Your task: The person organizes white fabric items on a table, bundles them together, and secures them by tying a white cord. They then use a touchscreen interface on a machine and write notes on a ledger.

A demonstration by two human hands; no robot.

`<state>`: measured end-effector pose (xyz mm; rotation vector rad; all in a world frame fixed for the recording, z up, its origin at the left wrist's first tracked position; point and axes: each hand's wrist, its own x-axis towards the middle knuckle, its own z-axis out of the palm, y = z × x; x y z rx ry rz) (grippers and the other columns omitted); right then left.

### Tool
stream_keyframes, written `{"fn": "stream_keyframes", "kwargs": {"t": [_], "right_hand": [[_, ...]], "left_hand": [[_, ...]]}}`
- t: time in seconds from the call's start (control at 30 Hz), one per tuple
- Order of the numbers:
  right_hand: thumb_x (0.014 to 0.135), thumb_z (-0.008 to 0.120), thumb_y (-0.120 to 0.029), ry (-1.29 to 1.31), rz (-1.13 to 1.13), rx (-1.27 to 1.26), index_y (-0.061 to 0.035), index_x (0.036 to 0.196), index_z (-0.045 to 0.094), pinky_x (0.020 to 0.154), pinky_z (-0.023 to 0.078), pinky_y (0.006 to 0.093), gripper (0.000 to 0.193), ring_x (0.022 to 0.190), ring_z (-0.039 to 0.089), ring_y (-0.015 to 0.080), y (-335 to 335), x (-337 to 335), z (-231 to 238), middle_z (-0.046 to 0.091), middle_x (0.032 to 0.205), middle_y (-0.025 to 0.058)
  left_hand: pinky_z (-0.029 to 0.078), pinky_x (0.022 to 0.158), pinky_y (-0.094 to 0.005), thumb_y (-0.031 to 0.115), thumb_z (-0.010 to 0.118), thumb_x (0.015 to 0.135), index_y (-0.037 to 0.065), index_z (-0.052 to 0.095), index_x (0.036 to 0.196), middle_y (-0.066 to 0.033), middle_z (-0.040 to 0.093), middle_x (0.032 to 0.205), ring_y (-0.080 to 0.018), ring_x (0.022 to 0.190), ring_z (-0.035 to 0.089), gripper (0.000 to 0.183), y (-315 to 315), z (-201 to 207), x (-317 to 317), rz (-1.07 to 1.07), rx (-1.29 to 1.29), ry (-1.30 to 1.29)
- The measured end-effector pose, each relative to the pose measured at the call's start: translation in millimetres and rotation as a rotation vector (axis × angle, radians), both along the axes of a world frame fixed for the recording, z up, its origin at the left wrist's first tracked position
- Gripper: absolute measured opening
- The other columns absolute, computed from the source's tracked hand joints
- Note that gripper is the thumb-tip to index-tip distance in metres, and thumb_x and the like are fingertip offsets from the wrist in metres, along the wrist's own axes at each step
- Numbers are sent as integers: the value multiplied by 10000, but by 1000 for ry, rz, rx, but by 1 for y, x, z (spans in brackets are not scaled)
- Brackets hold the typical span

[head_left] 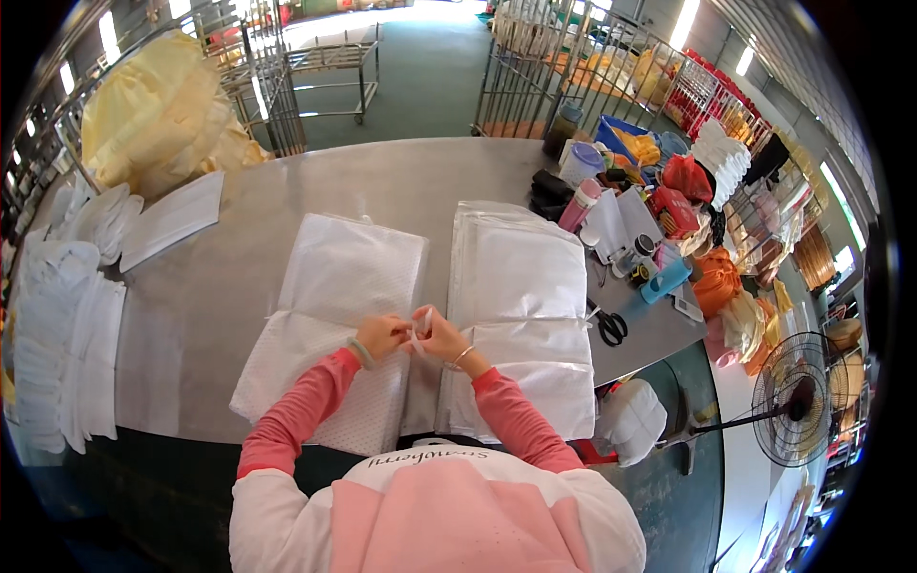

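Observation:
In front of me, my left hand (382, 336) and my right hand (442, 339) meet over the gap between two stacks. The fingers of both are closed on a thin whitish strip (417, 334), whose material I cannot make out. Below my left hand lies a stack of white, dotted translucent sheets or bags (349, 253), with a fold or seam across its middle. Beside my right hand lies a stack of smooth, shiny clear plastic bags (521, 253), creased across. Both wrists carry a band.
Folded white cloth pieces (62, 325) pile up at the left edge, with a yellow bundle (158, 110) behind. Black scissors (609, 327), a blue bottle (667, 280), a pink bottle (579, 204) and other clutter fill the table's right side. A fan (795, 399) stands at the right.

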<state>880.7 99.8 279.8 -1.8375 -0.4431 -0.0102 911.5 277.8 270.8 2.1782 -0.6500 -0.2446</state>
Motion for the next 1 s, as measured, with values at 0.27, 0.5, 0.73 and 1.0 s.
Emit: {"fn": "stream_keyframes", "kwargs": {"t": [0.27, 0.5, 0.73, 1.0], "right_hand": [[877, 485, -260, 529, -184, 468, -34, 1008, 495, 542, 420, 250, 261, 609, 521, 115, -16, 20, -17, 576, 725, 33], [809, 508, -89, 510, -75, 739, -54, 975, 572, 561, 393, 222, 182, 626, 486, 99, -13, 13, -27, 565, 761, 24], [707, 504, 33, 76, -104, 159, -53, 990, 579, 524, 381, 208, 305, 603, 490, 96, 3, 4, -26, 573, 804, 40], [685, 624, -106, -317, -244, -357, -99, 933, 570, 677, 377, 335, 254, 702, 573, 233, 14, -7, -25, 597, 761, 46]], "left_hand": [[359, 733, -349, 232, 610, 733, 172, 603, 766, 7, 529, 830, -156, 923, 515, 69, -15, 7, -18, -164, 371, -454], [433, 638, -340, 189, 582, 779, 94, 642, 790, -69, 597, 755, -243, 697, 572, 114, -1, -4, -5, -149, -118, -251], [452, 601, -350, 220, 599, 768, 82, 655, 812, -111, 610, 692, -267, 648, 588, 156, -3, -1, -5, -57, -11, -371], [463, 586, -323, 193, 601, 752, 29, 636, 795, -127, 625, 699, -240, 620, 606, 173, -9, 14, -11, 200, -93, -24]]}}
